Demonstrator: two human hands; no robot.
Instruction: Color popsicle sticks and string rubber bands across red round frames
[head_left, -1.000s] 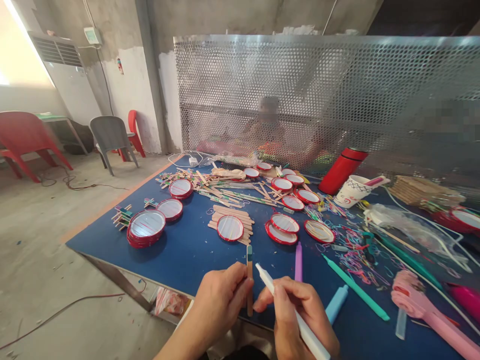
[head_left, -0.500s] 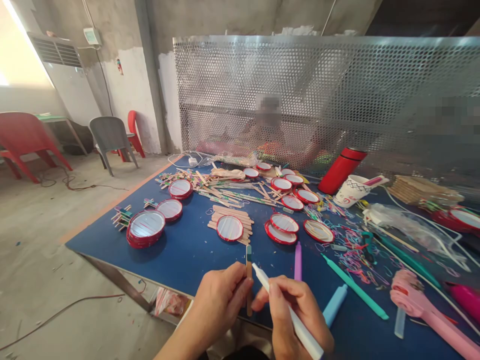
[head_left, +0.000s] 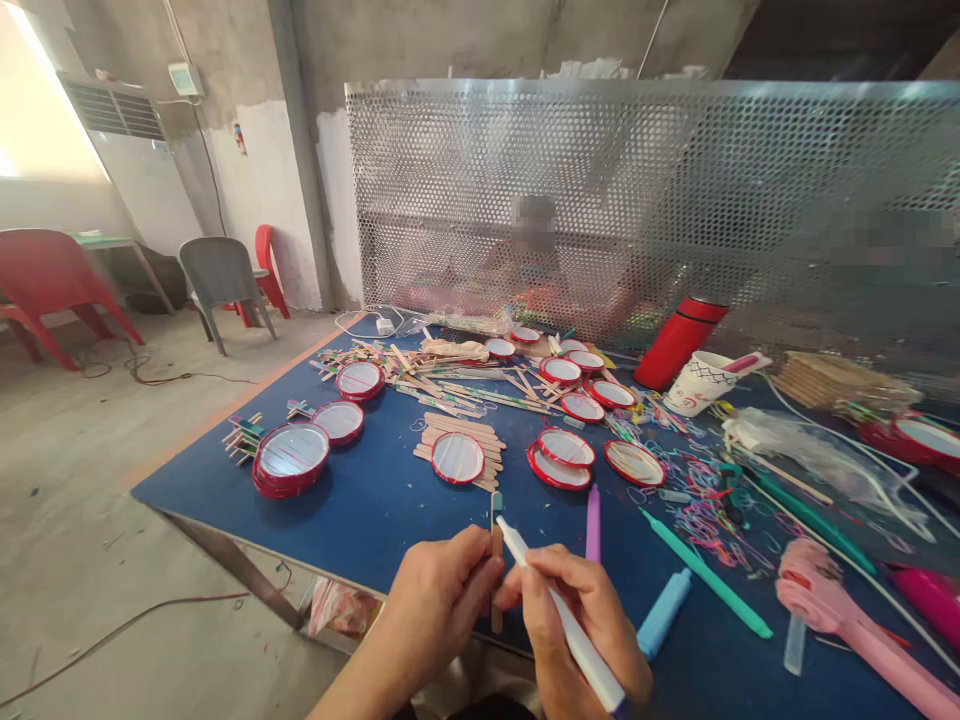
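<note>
Straight ahead of you, at twelve o'clock, stood a perforated metal screen (head_left: 465, 150), and through it you could faintly make out a person (head_left: 534, 265). At your one o'clock, a red vacuum flask (head_left: 679, 342) stood just beside a patterned paper cup (head_left: 694, 390); crumpled clear plastic wrap (head_left: 825, 465) lay at your two. Toward eleven you had a grey plastic chair (head_left: 225, 275) and, farther back, a floor-standing air conditioner (head_left: 131, 170); a red plastic chair (head_left: 56, 270) stood at your ten.
</note>
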